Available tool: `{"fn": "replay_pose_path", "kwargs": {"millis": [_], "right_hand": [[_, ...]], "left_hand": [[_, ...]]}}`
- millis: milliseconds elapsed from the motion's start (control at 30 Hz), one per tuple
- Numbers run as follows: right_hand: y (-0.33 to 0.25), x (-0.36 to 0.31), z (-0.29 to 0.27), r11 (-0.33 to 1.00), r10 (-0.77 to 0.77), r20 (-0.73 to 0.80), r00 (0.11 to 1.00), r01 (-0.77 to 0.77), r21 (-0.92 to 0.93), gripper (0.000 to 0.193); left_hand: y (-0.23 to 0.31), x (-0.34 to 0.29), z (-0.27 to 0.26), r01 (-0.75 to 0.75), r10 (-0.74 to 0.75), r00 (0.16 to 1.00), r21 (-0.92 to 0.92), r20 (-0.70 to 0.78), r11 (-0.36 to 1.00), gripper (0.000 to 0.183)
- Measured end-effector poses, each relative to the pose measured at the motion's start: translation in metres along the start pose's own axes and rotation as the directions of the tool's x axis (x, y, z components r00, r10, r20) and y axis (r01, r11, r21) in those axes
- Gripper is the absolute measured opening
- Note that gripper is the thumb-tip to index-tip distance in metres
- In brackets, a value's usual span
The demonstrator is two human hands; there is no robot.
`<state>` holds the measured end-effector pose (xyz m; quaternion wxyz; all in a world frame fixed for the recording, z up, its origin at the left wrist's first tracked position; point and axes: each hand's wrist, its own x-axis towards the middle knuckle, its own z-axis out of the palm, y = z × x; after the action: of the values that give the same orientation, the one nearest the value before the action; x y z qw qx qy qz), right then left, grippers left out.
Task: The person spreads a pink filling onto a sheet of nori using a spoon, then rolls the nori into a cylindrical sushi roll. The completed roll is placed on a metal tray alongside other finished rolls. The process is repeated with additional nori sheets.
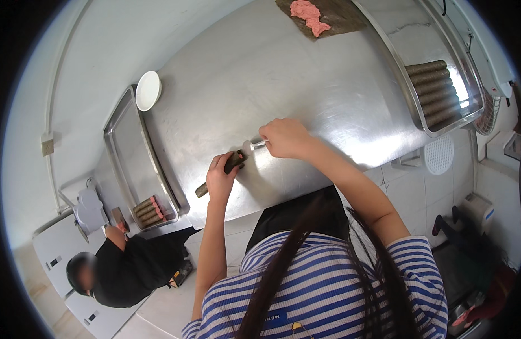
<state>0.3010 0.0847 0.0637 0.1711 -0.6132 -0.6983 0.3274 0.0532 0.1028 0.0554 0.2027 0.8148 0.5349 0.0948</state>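
My left hand [221, 176] is closed around a dark green seaweed roll [201, 190], which lies slantwise on the steel table. A bit of pink filling shows at the roll's far end. In my right hand [286, 137] is a small shiny metal spoon [256, 145], its rounded tip just right of that end. Whether the spoon touches the roll, I cannot tell. At the far edge, a flat seaweed sheet [351, 21] carries a smear of pink paste [311, 17].
On the right, a steel tray [393, 56] holds several seaweed rolls [435, 93]. Another tray [150, 152] at the left has several pink-ended rolls [147, 212], with a white bowl [148, 90] at its far corner. A person in black [136, 265] works beyond it.
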Motion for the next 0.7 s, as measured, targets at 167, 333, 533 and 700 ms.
{"fn": "replay_pose_path", "kwargs": {"millis": [167, 333, 533, 700], "right_hand": [[-0.025, 0.005, -0.013, 0.998, -0.009, 0.118, 0.993, 0.016, -0.057, 0.010], [-0.034, 0.011, -0.011, 0.993, -0.060, 0.090, 0.994, 0.068, -0.092, 0.012], [-0.052, 0.016, -0.012, 0.991, -0.088, 0.067, 0.994, 0.094, -0.099, 0.007], [-0.066, 0.028, -0.011, 0.978, -0.138, 0.084, 0.987, 0.150, -0.144, 0.010]], "left_hand": [[-0.005, -0.001, 0.005, 0.027, -0.027, 1.000, -0.025, -0.001, 0.999, 0.031], [-0.006, -0.002, 0.007, 0.025, -0.026, 0.999, -0.041, -0.019, 0.999, 0.030], [-0.004, -0.002, 0.006, 0.006, -0.007, 1.000, -0.036, -0.023, 0.999, 0.027], [-0.004, -0.001, 0.007, -0.002, 0.002, 1.000, 0.003, -0.008, 1.000, 0.026]]}}
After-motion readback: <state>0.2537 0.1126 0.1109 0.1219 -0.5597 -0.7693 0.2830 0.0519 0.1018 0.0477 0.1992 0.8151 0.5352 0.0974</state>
